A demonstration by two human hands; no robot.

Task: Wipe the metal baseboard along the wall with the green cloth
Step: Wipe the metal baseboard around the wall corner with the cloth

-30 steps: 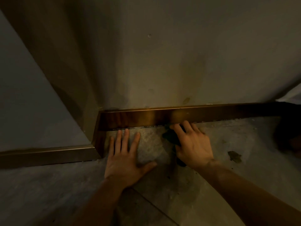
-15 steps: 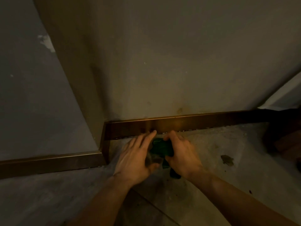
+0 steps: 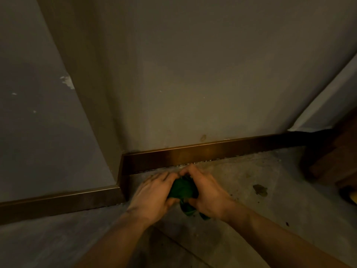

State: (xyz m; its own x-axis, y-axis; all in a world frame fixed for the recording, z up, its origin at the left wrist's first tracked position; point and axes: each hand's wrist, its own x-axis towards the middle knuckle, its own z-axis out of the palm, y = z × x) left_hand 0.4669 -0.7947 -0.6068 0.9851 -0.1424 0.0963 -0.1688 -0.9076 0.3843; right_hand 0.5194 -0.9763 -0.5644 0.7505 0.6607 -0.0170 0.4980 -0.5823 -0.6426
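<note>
Dim, yellowish light covered a plain wall (image 3: 193, 74) and a mottled concrete floor (image 3: 260, 206), so that fine detail was largely lost. Along the foot of the wall a metal baseboard (image 3: 202, 154) was seen, turning a corner at the left and running on toward the lower left edge; its right end was swallowed by shadow. The green cloth (image 3: 182, 188) was held bunched between both hands just in front of the baseboard, close to the floor, with a tail of it hanging below the right palm. The left hand (image 3: 152, 196) was curled against the cloth's left side, the right hand (image 3: 206, 194) closed over its right side; the fingertips of both were hidden behind the cloth or blurred, so the exact grip could not be made out. A dark stain (image 3: 260, 190) lay on the floor to the right. At the right edge some brown and yellow shapes were cut off and could not be identified.
</note>
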